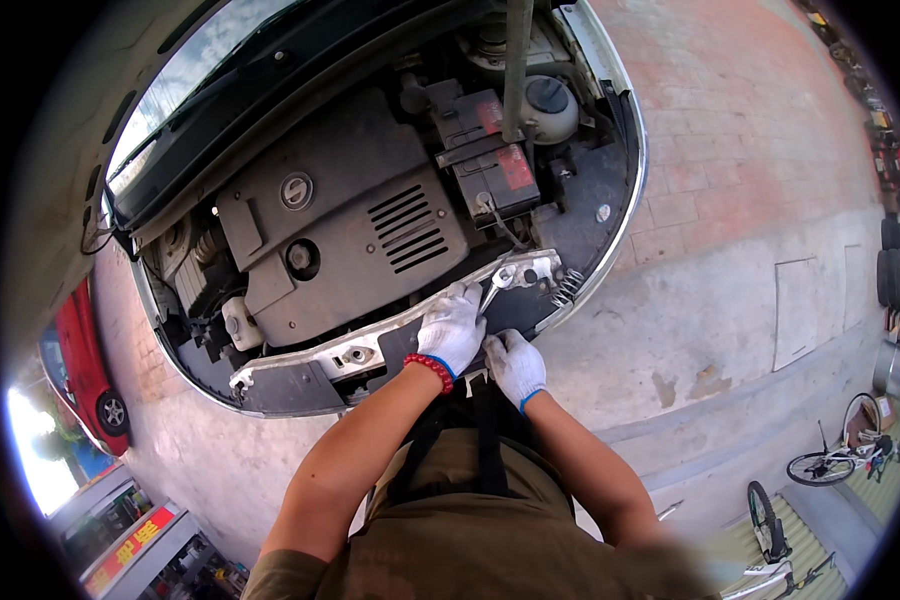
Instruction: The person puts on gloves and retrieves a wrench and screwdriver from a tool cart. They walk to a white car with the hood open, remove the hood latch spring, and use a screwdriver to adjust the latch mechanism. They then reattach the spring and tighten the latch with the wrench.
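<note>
Along the front crossmember (395, 328), I see the silver wrench (491, 293) slanting forward-right beside my left hand (453, 328), nearer than the right hand (517, 368); whether either grip pinches it, I cannot tell.

And here's the crossbar (320, 360), running slantwise: the wrench (494, 287) has its head on it, spring (568, 288) by the right end.

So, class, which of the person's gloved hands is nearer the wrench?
Left. The left hand is at the wrench, seemingly gripping it; the right hand sits lower, toward the right, apart from its visible part.
</note>
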Demonstrator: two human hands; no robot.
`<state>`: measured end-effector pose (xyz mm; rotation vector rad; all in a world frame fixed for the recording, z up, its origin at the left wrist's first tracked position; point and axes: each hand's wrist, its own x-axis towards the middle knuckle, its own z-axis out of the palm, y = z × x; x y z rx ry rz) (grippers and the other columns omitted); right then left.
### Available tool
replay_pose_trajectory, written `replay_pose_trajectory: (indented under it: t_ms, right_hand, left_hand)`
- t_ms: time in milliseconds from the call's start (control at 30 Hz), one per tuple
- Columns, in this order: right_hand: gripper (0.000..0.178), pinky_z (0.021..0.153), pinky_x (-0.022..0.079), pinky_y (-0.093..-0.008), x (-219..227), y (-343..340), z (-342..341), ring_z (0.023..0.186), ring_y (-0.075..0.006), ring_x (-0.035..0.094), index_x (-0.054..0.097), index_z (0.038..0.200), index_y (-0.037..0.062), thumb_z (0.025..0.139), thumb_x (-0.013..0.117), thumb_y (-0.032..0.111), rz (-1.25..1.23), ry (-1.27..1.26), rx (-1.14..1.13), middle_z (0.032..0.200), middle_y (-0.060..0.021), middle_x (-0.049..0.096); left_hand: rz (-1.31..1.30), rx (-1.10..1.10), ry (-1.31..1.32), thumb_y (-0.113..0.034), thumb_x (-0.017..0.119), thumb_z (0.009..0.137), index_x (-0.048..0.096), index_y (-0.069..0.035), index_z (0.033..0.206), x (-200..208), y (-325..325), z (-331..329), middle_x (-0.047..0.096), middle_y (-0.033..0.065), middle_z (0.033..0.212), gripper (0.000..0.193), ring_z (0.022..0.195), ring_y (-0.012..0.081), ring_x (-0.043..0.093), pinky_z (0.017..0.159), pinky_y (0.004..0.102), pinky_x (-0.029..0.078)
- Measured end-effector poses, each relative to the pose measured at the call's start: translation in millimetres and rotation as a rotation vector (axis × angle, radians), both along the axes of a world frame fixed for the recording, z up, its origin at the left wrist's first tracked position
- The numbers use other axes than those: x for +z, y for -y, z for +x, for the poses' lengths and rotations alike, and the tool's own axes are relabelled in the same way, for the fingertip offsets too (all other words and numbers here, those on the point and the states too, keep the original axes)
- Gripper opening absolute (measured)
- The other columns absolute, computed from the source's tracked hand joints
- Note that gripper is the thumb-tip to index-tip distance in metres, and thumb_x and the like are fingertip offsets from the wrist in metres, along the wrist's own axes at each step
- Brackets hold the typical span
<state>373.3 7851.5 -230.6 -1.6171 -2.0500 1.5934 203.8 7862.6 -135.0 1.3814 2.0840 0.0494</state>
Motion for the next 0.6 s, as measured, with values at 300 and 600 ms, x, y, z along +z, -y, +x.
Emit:
replay_pose_trajectory:
  t_ms: [300,600]
  right_hand:
    - [0.027,0.049,0.044,-0.0271,92.5,-71.2,36.0,0.055,-0.011,0.054,0.066,0.109,0.0003,0.107,0.059,0.026,-0.309,-0.263,-0.459,0.075,-0.0044,0.063]
    - [0.05,0.046,0.045,-0.023,320.8,-95.1,-112.3,0.052,-0.0109,0.057,0.063,0.125,-0.002,0.105,0.059,0.044,-0.17,-0.998,-0.105,0.075,-0.0068,0.066]
  left_hand:
    - [0.028,0.104,0.017,-0.034,0.073,0.091,0.059,-0.003,0.131,27.3,43.6,-25.9,0.063,0.0216,0.127,0.053,0.116,0.0405,0.065,0.098,0.05,0.055]
    - [0.25,0.495,0.028,-0.038,0.068,0.097,0.058,-0.009,0.142,135.5,129.2,-118.0,0.062,0.0209,0.134,0.054,0.118,0.0352,0.068,0.105,0.0441,0.052]
